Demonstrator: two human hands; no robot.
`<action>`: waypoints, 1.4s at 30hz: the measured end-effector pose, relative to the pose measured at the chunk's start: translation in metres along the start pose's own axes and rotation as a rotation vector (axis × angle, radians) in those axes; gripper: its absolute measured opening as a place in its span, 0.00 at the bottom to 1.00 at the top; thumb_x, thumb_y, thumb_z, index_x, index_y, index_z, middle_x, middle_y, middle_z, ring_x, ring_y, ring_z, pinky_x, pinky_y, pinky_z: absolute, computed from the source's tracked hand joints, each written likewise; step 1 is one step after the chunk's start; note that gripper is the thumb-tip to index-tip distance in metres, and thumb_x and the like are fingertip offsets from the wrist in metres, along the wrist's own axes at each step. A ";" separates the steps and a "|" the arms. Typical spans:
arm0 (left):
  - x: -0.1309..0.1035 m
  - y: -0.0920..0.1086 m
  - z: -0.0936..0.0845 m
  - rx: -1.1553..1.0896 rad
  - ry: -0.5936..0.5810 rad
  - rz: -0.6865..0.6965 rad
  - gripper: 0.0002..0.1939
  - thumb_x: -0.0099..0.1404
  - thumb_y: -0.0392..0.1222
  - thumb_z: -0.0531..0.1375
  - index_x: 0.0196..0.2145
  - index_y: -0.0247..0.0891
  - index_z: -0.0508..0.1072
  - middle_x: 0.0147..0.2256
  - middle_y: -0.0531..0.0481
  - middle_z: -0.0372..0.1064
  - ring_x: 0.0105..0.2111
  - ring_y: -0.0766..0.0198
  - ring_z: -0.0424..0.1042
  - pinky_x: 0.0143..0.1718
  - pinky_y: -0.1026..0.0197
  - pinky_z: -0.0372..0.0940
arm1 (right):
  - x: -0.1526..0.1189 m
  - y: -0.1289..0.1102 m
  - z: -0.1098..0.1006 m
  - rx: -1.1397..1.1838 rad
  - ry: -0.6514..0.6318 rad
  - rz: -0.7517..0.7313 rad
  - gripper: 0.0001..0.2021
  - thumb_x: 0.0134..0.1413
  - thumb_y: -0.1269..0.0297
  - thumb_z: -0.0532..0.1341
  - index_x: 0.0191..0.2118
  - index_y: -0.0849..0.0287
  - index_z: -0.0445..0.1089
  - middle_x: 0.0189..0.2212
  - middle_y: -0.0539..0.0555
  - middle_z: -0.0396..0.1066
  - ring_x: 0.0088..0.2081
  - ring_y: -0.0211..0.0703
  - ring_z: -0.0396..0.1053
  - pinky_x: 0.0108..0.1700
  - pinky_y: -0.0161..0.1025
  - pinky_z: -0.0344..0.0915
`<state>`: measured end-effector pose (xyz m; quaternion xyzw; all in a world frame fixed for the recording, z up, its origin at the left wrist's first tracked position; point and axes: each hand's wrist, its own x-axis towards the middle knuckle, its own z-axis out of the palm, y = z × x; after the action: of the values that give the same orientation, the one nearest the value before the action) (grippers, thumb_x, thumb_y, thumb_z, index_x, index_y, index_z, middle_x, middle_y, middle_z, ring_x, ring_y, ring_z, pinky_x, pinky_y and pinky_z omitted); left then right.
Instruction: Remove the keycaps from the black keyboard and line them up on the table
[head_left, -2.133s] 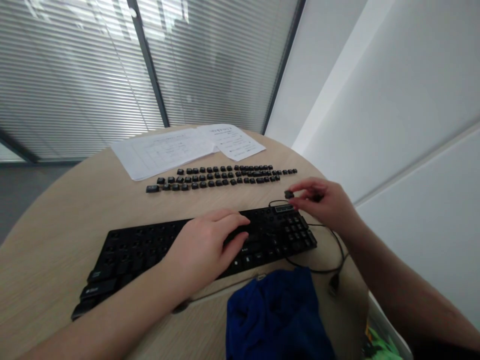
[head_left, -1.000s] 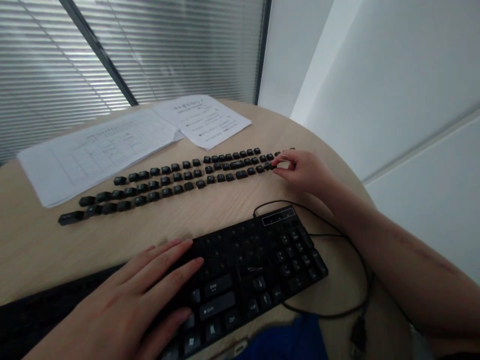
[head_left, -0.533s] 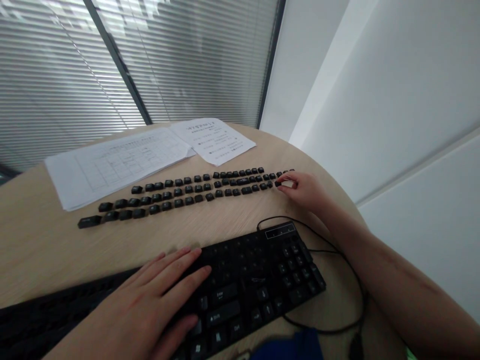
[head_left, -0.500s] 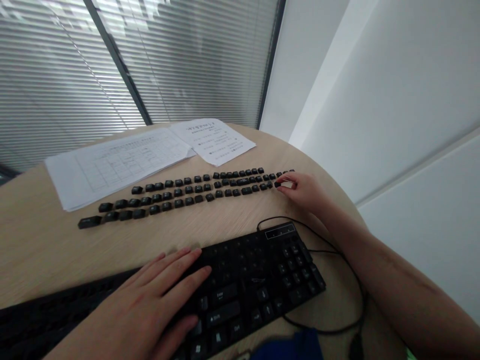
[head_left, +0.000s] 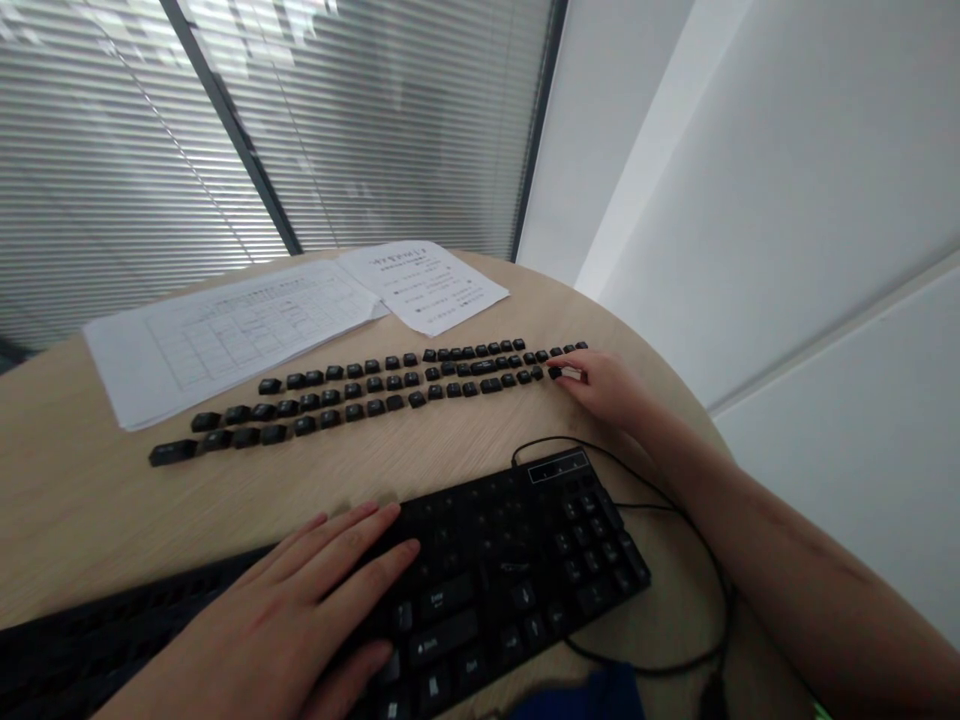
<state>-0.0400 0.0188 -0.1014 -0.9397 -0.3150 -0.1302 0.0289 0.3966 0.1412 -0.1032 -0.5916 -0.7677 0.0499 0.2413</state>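
My left hand [head_left: 300,595] lies flat with fingers stretched out across a black keyboard [head_left: 480,560]. Many key positions on its left and upper parts have no caps, while the number pad and the keys around Enter and Shift still carry theirs. My right hand [head_left: 604,385] reaches to the right end of three rows of loose black keycaps. Its thumb and forefinger pinch a small black keycap [head_left: 555,373] at the end of the nearest row. A long keycap [head_left: 173,453] lies at the left end of that row.
Printed papers [head_left: 240,330] lie behind the keycap rows on the round wooden table [head_left: 420,450]. A black cable [head_left: 630,460] loops from the keyboard past my right forearm. Something blue [head_left: 585,695] shows at the bottom edge. Beyond are window blinds [head_left: 397,120] and a white wall.
My right hand stays at the same keycap, its fingers slightly lower and the keycap at the row's end. My left hand has hardly moved. The whole view has shifted slightly.
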 end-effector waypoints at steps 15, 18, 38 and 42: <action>0.008 0.012 -0.003 -0.038 0.028 -0.082 0.25 0.76 0.58 0.55 0.68 0.59 0.69 0.69 0.56 0.65 0.64 0.51 0.71 0.65 0.45 0.68 | 0.002 -0.019 0.004 -0.075 0.131 0.003 0.13 0.62 0.64 0.66 0.50 0.58 0.83 0.43 0.60 0.80 0.44 0.54 0.76 0.48 0.49 0.72; 0.008 0.013 -0.003 -0.052 0.035 -0.097 0.25 0.76 0.58 0.54 0.67 0.59 0.70 0.68 0.56 0.66 0.64 0.51 0.71 0.66 0.45 0.67 | 0.004 -0.023 0.010 -0.104 0.084 0.002 0.13 0.64 0.64 0.66 0.51 0.58 0.82 0.44 0.61 0.78 0.44 0.53 0.75 0.47 0.48 0.71; 0.008 0.013 0.000 -0.125 0.082 -0.088 0.24 0.76 0.57 0.55 0.65 0.58 0.72 0.67 0.54 0.68 0.62 0.50 0.73 0.66 0.45 0.67 | 0.004 -0.024 0.004 -0.047 0.101 -0.038 0.13 0.62 0.65 0.63 0.49 0.56 0.81 0.46 0.60 0.83 0.46 0.56 0.79 0.51 0.52 0.72; 0.008 0.008 0.002 -0.122 0.087 -0.050 0.25 0.75 0.56 0.57 0.67 0.58 0.70 0.68 0.54 0.67 0.62 0.50 0.74 0.66 0.45 0.67 | 0.006 -0.019 0.006 -0.021 0.072 -0.094 0.12 0.65 0.66 0.61 0.49 0.57 0.81 0.50 0.61 0.81 0.51 0.55 0.77 0.55 0.52 0.72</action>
<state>-0.0287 0.0166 -0.1012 -0.9250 -0.3285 -0.1903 -0.0181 0.3760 0.1424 -0.0998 -0.5587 -0.7860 0.0091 0.2644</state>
